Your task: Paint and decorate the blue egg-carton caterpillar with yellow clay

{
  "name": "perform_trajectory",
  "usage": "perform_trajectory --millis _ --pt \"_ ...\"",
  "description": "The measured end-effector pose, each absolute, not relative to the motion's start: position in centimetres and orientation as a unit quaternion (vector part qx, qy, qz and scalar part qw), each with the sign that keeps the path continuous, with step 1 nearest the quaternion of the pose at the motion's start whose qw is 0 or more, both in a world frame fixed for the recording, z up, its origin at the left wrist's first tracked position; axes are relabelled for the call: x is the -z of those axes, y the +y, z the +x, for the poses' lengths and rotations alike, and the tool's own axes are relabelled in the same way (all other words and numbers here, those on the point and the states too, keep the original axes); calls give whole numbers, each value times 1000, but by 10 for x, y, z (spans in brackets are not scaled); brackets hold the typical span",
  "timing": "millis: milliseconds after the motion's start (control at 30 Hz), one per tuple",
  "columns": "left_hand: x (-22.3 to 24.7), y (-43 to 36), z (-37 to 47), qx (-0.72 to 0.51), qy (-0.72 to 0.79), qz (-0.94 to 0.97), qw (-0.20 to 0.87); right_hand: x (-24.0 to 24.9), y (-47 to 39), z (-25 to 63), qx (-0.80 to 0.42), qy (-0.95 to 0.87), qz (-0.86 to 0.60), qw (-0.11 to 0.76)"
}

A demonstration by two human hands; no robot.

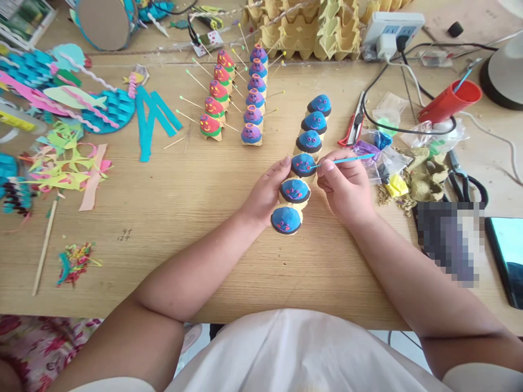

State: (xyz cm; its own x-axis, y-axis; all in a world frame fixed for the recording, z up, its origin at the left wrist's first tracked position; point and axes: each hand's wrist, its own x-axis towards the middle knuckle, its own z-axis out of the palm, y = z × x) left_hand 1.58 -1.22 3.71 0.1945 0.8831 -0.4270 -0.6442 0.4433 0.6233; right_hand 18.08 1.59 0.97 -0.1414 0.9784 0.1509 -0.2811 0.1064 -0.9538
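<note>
A strip of egg carton cups carries several blue clay faces (295,190) with dark lower edges, running from near me up and to the right. My left hand (267,190) grips the strip by its left side, thumb near the fourth face from the top. In my right hand (345,188) a thin blue tool (353,159) is pinched, its tip at the cheek of that same face. Pink cheeks show on the two nearest faces. Beyond stand a red-and-green strip (213,106) and a purple-and-blue strip (254,99), both with pins stuck in.
On the right lie a red utility knife (354,122), scissors (463,177), yellow clay (396,186), a red cup (461,98), cables and a phone (509,256). Paper scraps (73,163) and a wooden stick (46,245) are at left. Egg cartons (302,32) stand behind.
</note>
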Motion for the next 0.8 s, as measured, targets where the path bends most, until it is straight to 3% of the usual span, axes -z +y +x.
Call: perform_trajectory --millis 800 --pt "-42 -12 17 -509 401 152 746 -11 16 182 -523 -502 -379 575"
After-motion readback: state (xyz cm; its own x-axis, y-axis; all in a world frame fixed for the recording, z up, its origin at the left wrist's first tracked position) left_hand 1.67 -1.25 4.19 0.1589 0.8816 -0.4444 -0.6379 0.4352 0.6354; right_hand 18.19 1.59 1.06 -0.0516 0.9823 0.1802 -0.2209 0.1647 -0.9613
